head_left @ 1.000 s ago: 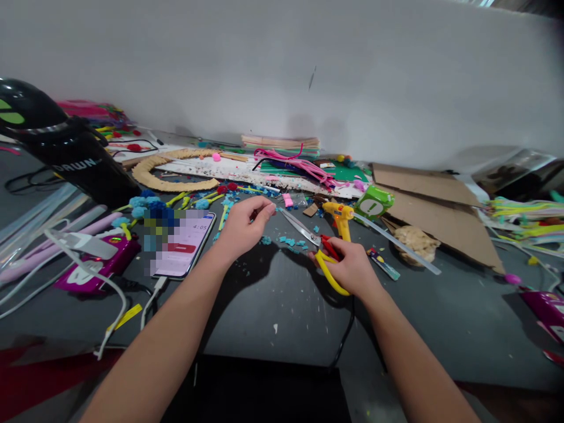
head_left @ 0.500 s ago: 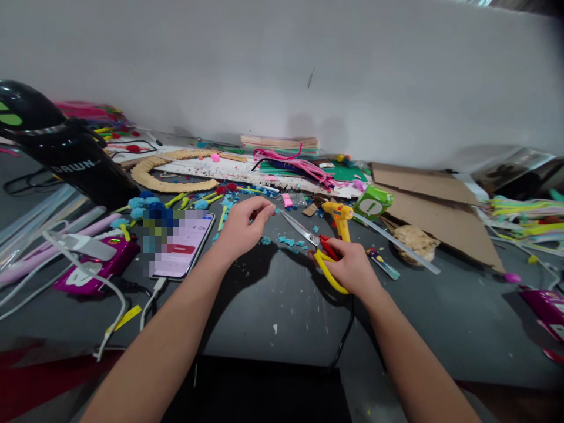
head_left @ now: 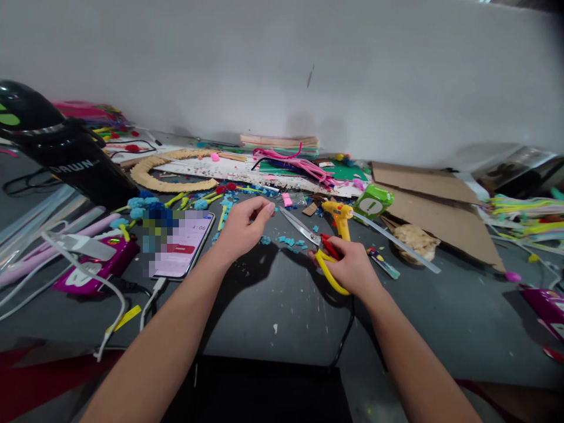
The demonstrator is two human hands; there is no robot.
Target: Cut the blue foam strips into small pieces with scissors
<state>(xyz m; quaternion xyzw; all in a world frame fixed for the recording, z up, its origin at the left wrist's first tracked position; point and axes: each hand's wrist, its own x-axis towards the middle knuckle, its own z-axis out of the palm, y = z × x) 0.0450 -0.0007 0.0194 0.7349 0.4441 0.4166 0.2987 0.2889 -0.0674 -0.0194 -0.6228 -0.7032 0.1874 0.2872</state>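
My right hand (head_left: 348,264) is closed round the red and yellow handles of a pair of scissors (head_left: 304,229), whose blades point up and to the left. Just left of the blade tips, my left hand (head_left: 247,226) pinches a tiny blue piece (head_left: 276,210) between thumb and fingertips. Small blue cut pieces (head_left: 288,241) lie on the grey table (head_left: 282,317) below the blades. A yellow glue gun (head_left: 341,217) stands behind my right hand, with a clear glue stick (head_left: 396,242) reaching out to its right.
On the left are a black bottle (head_left: 94,167), a phone (head_left: 185,244) on a cable and a purple box (head_left: 99,264). Cardboard (head_left: 440,217) and a beige lump (head_left: 414,244) lie right. Pink pipe cleaners (head_left: 304,167) and a beige ring (head_left: 150,176) sit behind.
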